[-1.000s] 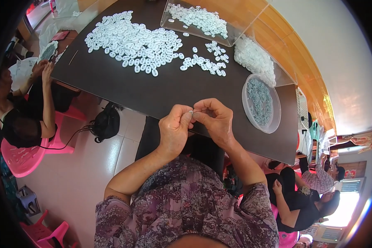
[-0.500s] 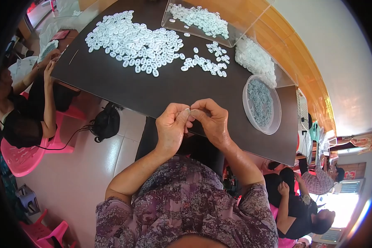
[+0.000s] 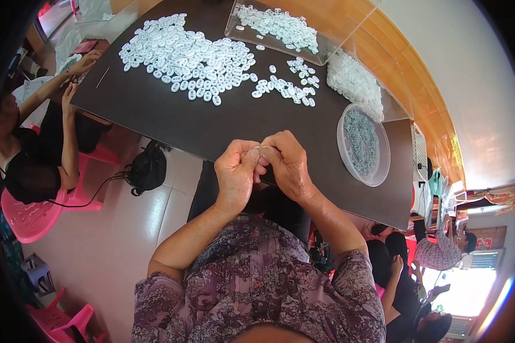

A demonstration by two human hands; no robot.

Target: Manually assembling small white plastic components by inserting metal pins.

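Note:
My left hand (image 3: 235, 171) and my right hand (image 3: 287, 166) meet fingertip to fingertip over the table's near edge. Both are closed in a pinch. A small whitish piece shows between the fingertips, mostly covered, so its kind is unclear. Ahead and to the left lies a big heap of small white oval plastic pieces with holes (image 3: 189, 57). A smaller scatter of like white pieces (image 3: 283, 88) is nearer the middle. To the right of my hands stands a round clear tub (image 3: 385, 166) full of small grey-blue pieces (image 3: 360, 140).
A clear plastic bin (image 3: 232, 33) with more white pieces stands at the far side of the dark table (image 3: 303, 131), beside a bag of white pieces (image 3: 355, 83). A thin stick (image 3: 103, 77) lies far left. People sit at left and lower right; a pink chair (image 3: 28, 214) stands left.
My right hand has turned and shifted slightly left and up against the left. The co-worker at left has reached an arm further forward. A person at lower right has changed posture.

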